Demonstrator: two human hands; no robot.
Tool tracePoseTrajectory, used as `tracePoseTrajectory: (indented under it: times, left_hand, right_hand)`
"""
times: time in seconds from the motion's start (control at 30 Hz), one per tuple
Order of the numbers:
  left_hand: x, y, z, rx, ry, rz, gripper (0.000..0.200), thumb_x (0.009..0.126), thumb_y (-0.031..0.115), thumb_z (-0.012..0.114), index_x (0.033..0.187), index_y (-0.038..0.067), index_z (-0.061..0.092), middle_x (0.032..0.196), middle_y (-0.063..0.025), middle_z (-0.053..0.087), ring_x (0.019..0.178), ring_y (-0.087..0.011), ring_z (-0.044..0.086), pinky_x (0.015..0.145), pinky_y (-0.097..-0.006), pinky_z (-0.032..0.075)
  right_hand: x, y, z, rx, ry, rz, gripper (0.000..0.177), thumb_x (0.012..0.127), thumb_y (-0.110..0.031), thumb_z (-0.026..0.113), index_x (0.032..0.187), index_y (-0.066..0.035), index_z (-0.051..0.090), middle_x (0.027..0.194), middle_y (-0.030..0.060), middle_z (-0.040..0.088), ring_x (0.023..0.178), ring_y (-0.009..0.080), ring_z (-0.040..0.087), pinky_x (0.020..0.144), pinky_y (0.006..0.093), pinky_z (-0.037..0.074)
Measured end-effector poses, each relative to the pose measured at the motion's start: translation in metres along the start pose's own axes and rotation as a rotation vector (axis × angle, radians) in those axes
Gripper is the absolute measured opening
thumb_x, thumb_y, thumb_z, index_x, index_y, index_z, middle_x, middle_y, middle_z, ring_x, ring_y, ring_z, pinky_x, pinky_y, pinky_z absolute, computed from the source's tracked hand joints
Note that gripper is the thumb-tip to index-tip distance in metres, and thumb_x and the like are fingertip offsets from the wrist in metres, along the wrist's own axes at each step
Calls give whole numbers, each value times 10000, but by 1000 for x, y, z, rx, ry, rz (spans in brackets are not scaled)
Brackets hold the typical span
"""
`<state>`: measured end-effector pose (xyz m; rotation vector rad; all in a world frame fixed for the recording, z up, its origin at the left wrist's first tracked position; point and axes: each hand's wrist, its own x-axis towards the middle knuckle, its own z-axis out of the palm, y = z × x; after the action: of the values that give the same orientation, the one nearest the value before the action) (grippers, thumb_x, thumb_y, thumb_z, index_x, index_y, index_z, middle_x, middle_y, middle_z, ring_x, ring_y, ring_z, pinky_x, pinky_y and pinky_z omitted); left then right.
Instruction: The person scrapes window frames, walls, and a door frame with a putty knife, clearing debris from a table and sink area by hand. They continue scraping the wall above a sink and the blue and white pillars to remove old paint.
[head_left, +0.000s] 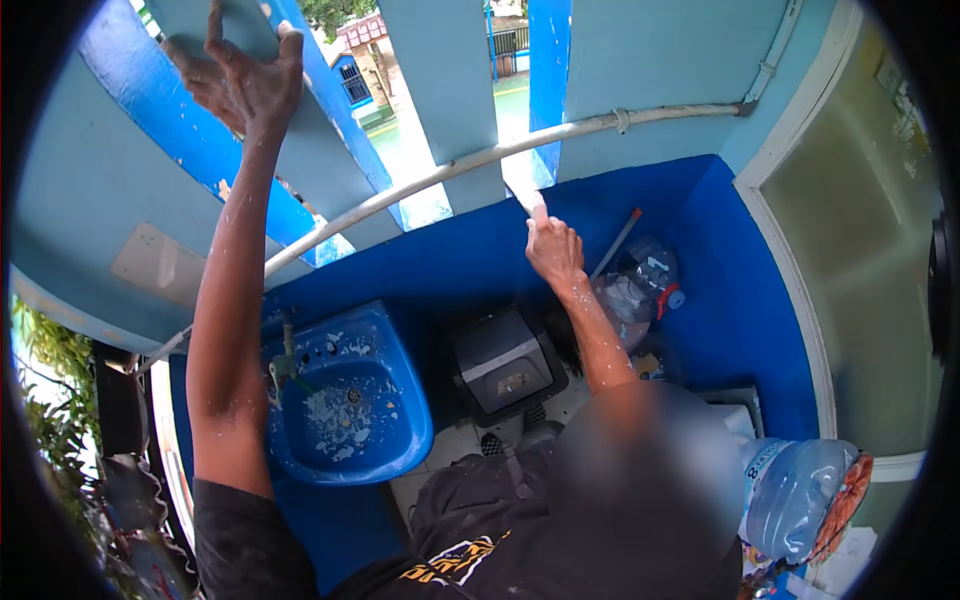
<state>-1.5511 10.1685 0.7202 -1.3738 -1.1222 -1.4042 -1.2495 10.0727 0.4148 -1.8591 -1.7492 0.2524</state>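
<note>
High at the upper left, my left hand (pixel 240 80) is spread with its fingers apart against a light blue wall slat (pixel 310 150), holding nothing. My right hand (pixel 555 245) is closed around the handle of a scraper-like tool (pixel 524 190), whose pale blade points up at the lower edge of a gap between slats. The blade looks washed out by the bright light. A white pipe (pixel 400 193) crosses the slats just above my right hand. White flecks dot both forearms.
Below is a blue sink (pixel 415 430) scattered with paint chips, with a tap (pixel 285 365) at its left. A dark bin (pixel 505 365) stands beside it. Plastic bottles (pixel 650 275) lie in the right corner; a large water bottle (pixel 800 500) is at lower right, near a framed door (pixel 850 250).
</note>
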Motion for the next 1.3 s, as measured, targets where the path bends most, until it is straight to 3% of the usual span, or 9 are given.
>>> tracePoseTrajectory:
  times: [0.1, 0.13, 0.23, 0.43, 0.57, 0.6, 0.7, 0.8, 1.3]
  left_hand:
    - [-1, -5, 8, -35, 42, 29, 925, 756, 502, 758, 1526, 244, 315, 1593, -339, 133, 1463, -488, 204, 1142, -628, 224]
    - [0, -3, 5, -24, 37, 7, 922, 752, 501, 761, 1525, 251, 326, 1585, -335, 150, 1452, -494, 212, 1131, -652, 220]
    - [-1, -7, 4, -3, 10, 38, 926, 753, 518, 756, 1530, 259, 325, 1585, -326, 155, 1467, -498, 203, 1134, -668, 212]
    - [-4, -13, 7, 2, 38, 58, 909, 777, 572, 732, 1529, 270, 320, 1590, -321, 148, 1503, -503, 168, 1150, -678, 186]
    - [-3, -14, 9, 6, 36, 58, 905, 782, 576, 728, 1529, 275, 315, 1573, -327, 164, 1505, -498, 167, 1144, -684, 194]
    - [-3, -13, 9, 9, 42, 59, 907, 780, 573, 730, 1529, 276, 313, 1571, -327, 166, 1506, -495, 164, 1142, -684, 198]
    - [-4, -18, 8, 35, 34, 68, 909, 770, 552, 747, 1522, 272, 320, 1574, -326, 161, 1508, -491, 152, 1136, -669, 218]
    - [-3, -11, 4, 32, 10, 53, 903, 765, 543, 752, 1512, 268, 326, 1569, -331, 170, 1510, -484, 150, 1138, -652, 225]
    - [-5, -13, 8, 30, 55, 62, 857, 761, 586, 762, 1479, 286, 401, 1569, -320, 253, 1490, -483, 243, 1169, -618, 232]
  right_hand:
    - [14, -2, -19, -55, -46, 27, 332, 1011, -264, 550, 1281, -72, 577, 993, 308, 716, 925, 518, 690, 809, 631, 544]
    - [24, -4, -24, -114, -30, -2, 300, 1006, -199, 544, 1233, -25, 634, 978, 301, 726, 903, 485, 717, 781, 559, 587]
    - [53, -10, -22, -204, -82, -16, 261, 951, -138, 556, 1121, -5, 702, 978, 277, 743, 934, 428, 742, 807, 515, 600]
    - [61, -17, -34, -233, -136, -8, 271, 940, -165, 561, 1104, -6, 709, 1055, 285, 736, 1043, 408, 725, 885, 517, 580]
    - [68, 9, 2, 129, -51, 3, 313, 986, -203, 477, 1130, 5, 661, 979, 307, 720, 967, 517, 692, 861, 622, 540]
    - [67, 30, 31, 203, 254, -394, 331, 1046, -265, 443, 1071, 2, 636, 750, 205, 701, 669, 410, 707, 607, 546, 563]
    - [5, 10, 4, 1084, -274, 297, 361, 1088, -331, 423, 1027, -22, 598, 583, 55, 544, 404, 199, 526, 379, 360, 438]
    - [-15, 19, 23, 1441, -186, 434, 381, 1103, -387, 411, 1011, -50, 562, 581, -27, 421, 369, 62, 370, 328, 228, 296]
    - [-22, -4, 23, 1264, -42, 519, 370, 1111, -389, 393, 958, -79, 524, 597, -30, 424, 398, 71, 367, 334, 260, 315]
